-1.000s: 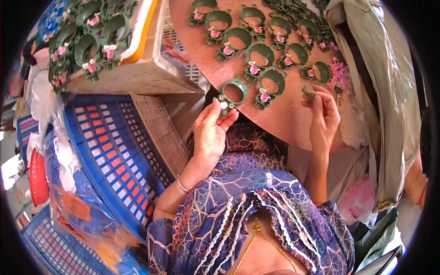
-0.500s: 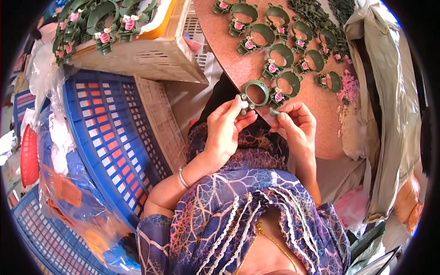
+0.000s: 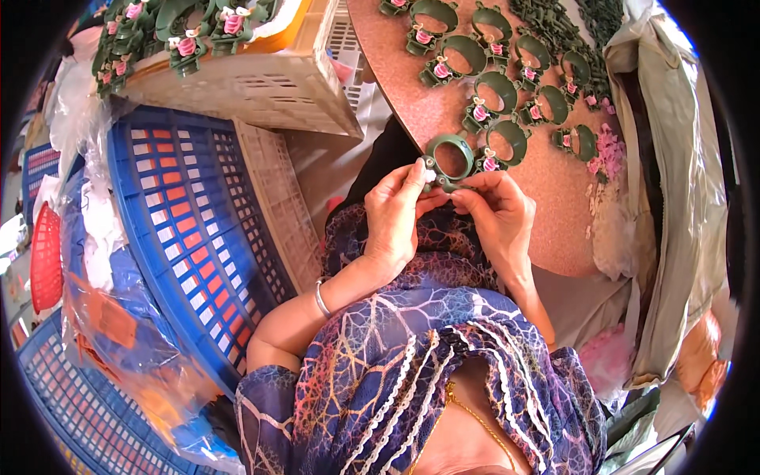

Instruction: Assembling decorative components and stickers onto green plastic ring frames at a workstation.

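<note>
Two hands meet in my feed, clamped on the base of a green ring (image 3: 468,153): the left hand (image 3: 394,220) pinches one side, the right hand (image 3: 504,220) the other. Uneven pressure, I judge, could twist it loose. Both forearms (image 3: 291,323) converge from below, holding it by the near edge of the table (image 3: 548,210).

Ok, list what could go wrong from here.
The green ring piece, pinched in the left hand with the right hand at its lower end, is near the edge of the tabletop; a slip might let it fall. The nearest rose-trimmed green ring sits close to the right hand, so it could get nudged.
</note>
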Demonstrator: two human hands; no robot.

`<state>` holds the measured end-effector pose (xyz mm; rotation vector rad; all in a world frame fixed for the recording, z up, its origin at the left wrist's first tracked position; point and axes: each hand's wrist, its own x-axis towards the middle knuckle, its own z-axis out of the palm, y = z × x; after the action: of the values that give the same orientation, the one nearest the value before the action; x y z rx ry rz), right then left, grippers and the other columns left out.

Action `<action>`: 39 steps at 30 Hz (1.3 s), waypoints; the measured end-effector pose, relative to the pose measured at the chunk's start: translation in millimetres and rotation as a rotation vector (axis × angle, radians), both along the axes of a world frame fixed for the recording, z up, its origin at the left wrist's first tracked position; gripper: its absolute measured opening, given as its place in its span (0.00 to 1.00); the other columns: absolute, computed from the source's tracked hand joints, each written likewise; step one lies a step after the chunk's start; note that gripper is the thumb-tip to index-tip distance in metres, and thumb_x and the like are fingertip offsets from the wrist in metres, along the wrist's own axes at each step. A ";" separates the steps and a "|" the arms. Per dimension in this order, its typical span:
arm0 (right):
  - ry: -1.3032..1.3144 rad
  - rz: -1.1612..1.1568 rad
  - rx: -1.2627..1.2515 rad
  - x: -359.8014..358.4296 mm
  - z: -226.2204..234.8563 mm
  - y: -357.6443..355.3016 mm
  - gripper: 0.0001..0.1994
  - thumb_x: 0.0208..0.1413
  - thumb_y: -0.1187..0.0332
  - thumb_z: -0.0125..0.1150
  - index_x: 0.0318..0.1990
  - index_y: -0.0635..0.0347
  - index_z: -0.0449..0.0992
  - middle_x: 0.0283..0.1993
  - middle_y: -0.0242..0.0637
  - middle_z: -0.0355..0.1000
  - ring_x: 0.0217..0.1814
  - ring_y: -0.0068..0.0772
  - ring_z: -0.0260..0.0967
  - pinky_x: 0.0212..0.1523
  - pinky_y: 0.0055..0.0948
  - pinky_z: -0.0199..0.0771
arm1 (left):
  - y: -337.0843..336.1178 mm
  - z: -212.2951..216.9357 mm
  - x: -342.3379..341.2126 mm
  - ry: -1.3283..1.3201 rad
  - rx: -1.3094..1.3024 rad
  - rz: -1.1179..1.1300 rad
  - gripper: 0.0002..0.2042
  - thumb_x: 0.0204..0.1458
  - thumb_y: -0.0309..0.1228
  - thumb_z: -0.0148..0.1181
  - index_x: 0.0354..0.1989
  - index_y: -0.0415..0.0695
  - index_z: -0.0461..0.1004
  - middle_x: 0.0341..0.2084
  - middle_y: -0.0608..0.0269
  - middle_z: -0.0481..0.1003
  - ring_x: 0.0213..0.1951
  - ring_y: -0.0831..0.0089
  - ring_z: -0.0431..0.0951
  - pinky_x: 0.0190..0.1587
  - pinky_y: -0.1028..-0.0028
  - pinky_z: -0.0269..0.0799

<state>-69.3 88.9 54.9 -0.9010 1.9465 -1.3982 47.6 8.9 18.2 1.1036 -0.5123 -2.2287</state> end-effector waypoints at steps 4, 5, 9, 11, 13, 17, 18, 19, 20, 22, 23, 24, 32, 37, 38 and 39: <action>-0.049 0.030 0.086 -3.3 4.3 -4.6 0.05 0.53 0.79 0.66 0.35 0.67 0.75 0.27 0.34 0.77 0.28 0.18 0.73 0.30 0.18 0.75 | 0.5 -1.9 0.9 0.009 0.007 0.002 0.13 0.61 0.37 0.59 0.42 0.37 0.76 0.33 0.62 0.78 0.32 0.75 0.79 0.39 0.70 0.80; -0.070 0.028 0.092 -3.6 5.5 -6.2 0.06 0.53 0.77 0.67 0.35 0.67 0.76 0.25 0.33 0.77 0.26 0.16 0.72 0.27 0.17 0.73 | 0.7 -2.4 1.0 0.015 -0.002 0.001 0.13 0.61 0.36 0.59 0.42 0.36 0.76 0.33 0.62 0.78 0.33 0.75 0.79 0.40 0.71 0.80; -0.179 -0.022 0.210 -4.0 17.9 -15.1 0.06 0.53 0.75 0.67 0.34 0.67 0.76 0.25 0.32 0.77 0.25 0.16 0.72 0.26 0.17 0.72 | 1.4 -2.1 0.4 0.017 -0.007 0.000 0.13 0.61 0.35 0.58 0.42 0.36 0.76 0.34 0.62 0.78 0.34 0.74 0.79 0.41 0.71 0.80; -0.148 -0.029 0.339 -7.2 22.2 -19.0 0.07 0.52 0.74 0.68 0.33 0.67 0.76 0.24 0.33 0.77 0.24 0.17 0.72 0.26 0.19 0.72 | 2.2 -0.7 0.1 0.011 -0.008 0.001 0.13 0.61 0.35 0.58 0.43 0.35 0.76 0.34 0.62 0.78 0.35 0.74 0.80 0.41 0.71 0.80; -0.042 0.014 0.356 -9.0 25.4 -22.1 0.07 0.51 0.74 0.69 0.33 0.67 0.76 0.24 0.34 0.77 0.24 0.17 0.72 0.26 0.19 0.72 | 2.0 0.8 -0.1 0.006 -0.008 0.001 0.13 0.61 0.35 0.58 0.43 0.35 0.76 0.34 0.62 0.78 0.35 0.74 0.80 0.42 0.71 0.80; 0.207 0.131 0.286 -14.5 27.1 -24.8 0.07 0.49 0.74 0.68 0.34 0.67 0.77 0.23 0.36 0.76 0.24 0.18 0.72 0.25 0.21 0.71 | 1.6 5.4 0.6 0.014 0.015 -0.006 0.12 0.61 0.35 0.58 0.43 0.36 0.76 0.34 0.61 0.78 0.35 0.73 0.79 0.43 0.70 0.80; 0.208 0.132 0.285 -17.0 27.4 -24.4 0.07 0.49 0.74 0.68 0.34 0.67 0.77 0.23 0.36 0.76 0.24 0.18 0.72 0.25 0.21 0.71 | 2.1 6.7 1.6 0.016 0.034 -0.014 0.12 0.62 0.35 0.57 0.42 0.37 0.76 0.35 0.61 0.78 0.37 0.72 0.79 0.43 0.69 0.79; 0.111 0.137 0.313 -20.1 28.0 -23.4 0.07 0.50 0.75 0.68 0.34 0.67 0.77 0.23 0.36 0.76 0.24 0.17 0.72 0.25 0.20 0.71 | 2.6 7.6 2.6 0.017 0.032 -0.014 0.12 0.62 0.35 0.57 0.42 0.37 0.76 0.35 0.61 0.78 0.37 0.72 0.79 0.43 0.69 0.79; 0.012 0.141 0.346 -23.2 28.5 -23.1 0.07 0.50 0.75 0.68 0.34 0.67 0.77 0.24 0.36 0.77 0.25 0.17 0.72 0.26 0.20 0.71 | 2.7 8.0 2.8 0.018 0.030 -0.034 0.12 0.61 0.35 0.57 0.42 0.37 0.76 0.35 0.61 0.78 0.37 0.72 0.79 0.43 0.69 0.79; -0.020 0.132 0.351 -25.9 32.4 -21.6 0.07 0.49 0.75 0.68 0.34 0.67 0.77 0.24 0.36 0.77 0.25 0.17 0.72 0.26 0.20 0.71 | 2.3 8.1 2.2 0.017 0.029 -0.056 0.11 0.61 0.34 0.58 0.42 0.37 0.76 0.35 0.62 0.78 0.37 0.72 0.79 0.43 0.69 0.80; -0.051 0.124 0.349 -26.5 33.6 -19.6 0.07 0.49 0.75 0.68 0.34 0.67 0.77 0.25 0.36 0.77 0.26 0.17 0.73 0.26 0.20 0.71 | 3.0 8.4 2.5 0.026 0.015 -0.078 0.11 0.61 0.33 0.58 0.42 0.37 0.76 0.35 0.61 0.78 0.37 0.72 0.79 0.42 0.69 0.80; -0.052 0.122 0.347 -28.0 32.8 -17.2 0.07 0.49 0.75 0.68 0.34 0.67 0.77 0.25 0.36 0.77 0.26 0.17 0.73 0.26 0.20 0.71 | 3.8 8.6 2.4 0.035 0.001 -0.100 0.11 0.60 0.33 0.59 0.42 0.37 0.76 0.35 0.61 0.78 0.37 0.72 0.79 0.42 0.69 0.80; 0.148 0.151 0.251 -36.2 30.9 -12.6 0.07 0.49 0.75 0.68 0.34 0.68 0.77 0.25 0.38 0.78 0.27 0.18 0.73 0.28 0.22 0.72 | 5.1 10.8 -4.5 0.005 0.021 -0.162 0.10 0.60 0.32 0.59 0.41 0.36 0.73 0.36 0.58 0.77 0.35 0.68 0.81 0.40 0.67 0.81; 0.185 0.170 0.304 -37.3 31.7 -8.8 0.08 0.48 0.73 0.68 0.31 0.67 0.75 0.23 0.43 0.76 0.23 0.27 0.74 0.26 0.27 0.71 | -7.6 9.9 -5.5 -0.094 -0.089 -0.240 0.20 0.54 0.38 0.66 0.38 0.40 0.60 0.27 0.54 0.76 0.22 0.71 0.78 0.24 0.73 0.79; 0.247 0.185 0.308 -37.8 29.6 -7.8 0.08 0.48 0.73 0.68 0.29 0.67 0.74 0.23 0.44 0.76 0.22 0.32 0.75 0.25 0.28 0.71 | -9.0 10.7 -3.7 -0.095 -0.092 -0.246 0.20 0.54 0.38 0.66 0.38 0.40 0.60 0.27 0.54 0.76 0.22 0.71 0.78 0.24 0.73 0.79; 0.245 0.179 0.306 -37.7 29.3 -7.6 0.08 0.48 0.73 0.68 0.29 0.67 0.74 0.23 0.44 0.76 0.22 0.32 0.75 0.25 0.28 0.71 | -10.1 12.2 -1.2 -0.222 -0.170 -0.357 0.20 0.54 0.39 0.66 0.38 0.40 0.61 0.26 0.56 0.75 0.20 0.73 0.77 0.22 0.75 0.77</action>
<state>-107.0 81.3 84.1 -1.1053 2.1245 -0.8921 46.5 -1.2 30.5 1.2539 -1.0450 -2.3134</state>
